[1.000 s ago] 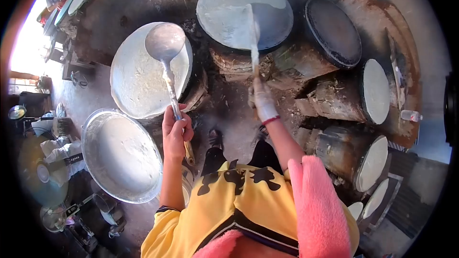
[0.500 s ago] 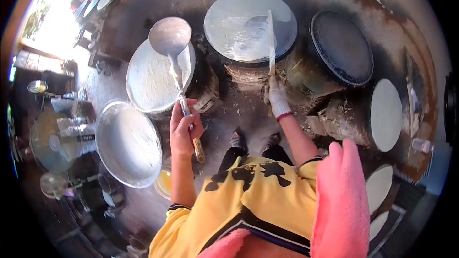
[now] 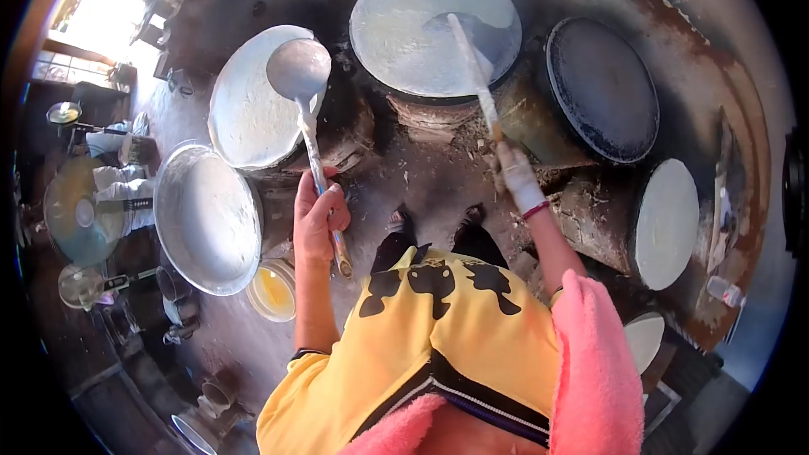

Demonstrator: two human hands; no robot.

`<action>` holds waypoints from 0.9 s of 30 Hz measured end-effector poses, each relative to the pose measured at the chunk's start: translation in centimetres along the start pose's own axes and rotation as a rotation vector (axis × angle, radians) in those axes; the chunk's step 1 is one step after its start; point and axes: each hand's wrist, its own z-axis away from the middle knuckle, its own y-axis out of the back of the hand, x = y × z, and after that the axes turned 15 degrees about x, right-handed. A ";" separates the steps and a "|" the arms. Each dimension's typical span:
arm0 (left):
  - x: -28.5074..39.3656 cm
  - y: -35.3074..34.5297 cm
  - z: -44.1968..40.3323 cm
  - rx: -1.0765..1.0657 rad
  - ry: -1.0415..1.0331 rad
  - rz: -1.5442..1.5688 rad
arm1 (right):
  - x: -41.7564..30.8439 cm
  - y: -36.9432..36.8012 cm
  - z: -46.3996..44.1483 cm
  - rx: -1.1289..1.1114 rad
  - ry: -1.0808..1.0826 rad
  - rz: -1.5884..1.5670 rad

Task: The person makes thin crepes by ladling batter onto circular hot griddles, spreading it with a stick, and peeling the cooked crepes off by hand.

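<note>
My left hand (image 3: 320,215) is closed round the handle of a big long-handled ladle (image 3: 299,68). The ladle's bowl is up, over the edge of the left griddle (image 3: 240,118), which is covered with pale batter. My right hand (image 3: 516,175), in a white glove with a red band at the wrist, grips a long, flat, batter-coated spatula (image 3: 472,59). It reaches over the middle griddle (image 3: 396,17), where wet white batter covers most of the surface and a greyer patch lies round the tool. Whether the tip touches the batter I cannot tell.
A dark bare griddle (image 3: 602,88) stands at the right, with a pale-coated one (image 3: 666,227) nearer me. A wide metal basin (image 3: 164,227) is at the left, beside a tub of yellow liquid (image 3: 282,310). Further left stands a fan (image 3: 63,211).
The spatula has tilted, its handle end swinging right and nearer me with my right hand. My left hand and the ladle stay nearly in place while the view shifts slightly.
</note>
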 end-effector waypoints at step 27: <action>-2.3 -9.4 -2.2 -0.224 0.171 -0.092 | -4.2 6.2 -9.4 0.177 0.306 0.591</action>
